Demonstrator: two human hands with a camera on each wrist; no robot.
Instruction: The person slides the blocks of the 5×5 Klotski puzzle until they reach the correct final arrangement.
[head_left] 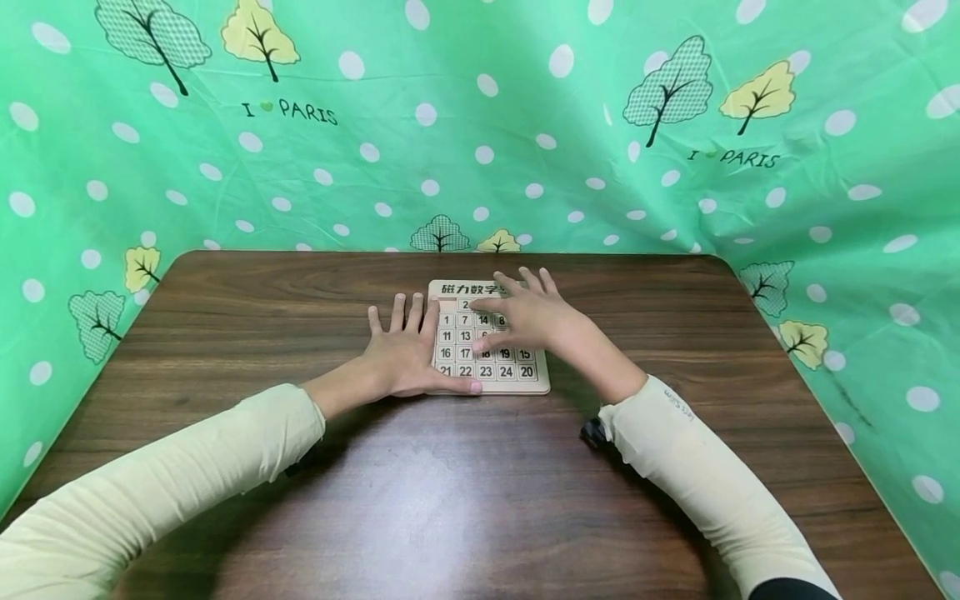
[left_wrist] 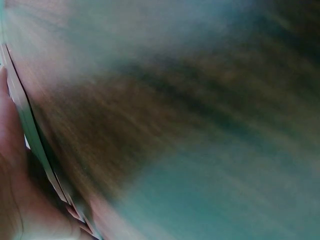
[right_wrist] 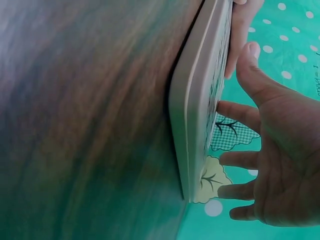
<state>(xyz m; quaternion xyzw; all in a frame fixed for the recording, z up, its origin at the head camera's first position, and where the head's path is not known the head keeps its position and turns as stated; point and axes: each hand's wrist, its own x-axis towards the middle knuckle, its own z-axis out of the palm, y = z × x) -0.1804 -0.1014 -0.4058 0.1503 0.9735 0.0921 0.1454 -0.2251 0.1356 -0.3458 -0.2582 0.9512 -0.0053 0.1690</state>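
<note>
A number slide puzzle (head_left: 543, 385) lies on the table, its square tiles printed with black numbers under a title strip. A bare reddish slot shows at its top left, beside the 2 tile (head_left: 465, 305). My left hand (head_left: 401, 358) rests at the puzzle's left side, fingers spread, thumb stretched along the lower edge. Over the upper right part is my right hand (head_left: 543, 321), fingers spread, covering several tiles. In the right wrist view the index fingertip of that hand (right_wrist: 287, 155) meets the face of the puzzle (right_wrist: 197, 110), while the other fingers hover off it.
The dark wooden table (head_left: 480, 500) has rounded far corners. Behind it and along both sides hangs a green curtain (head_left: 480, 108) with white dots and printed trees. Pale sleeves (head_left: 210, 446) cover both forearms.
</note>
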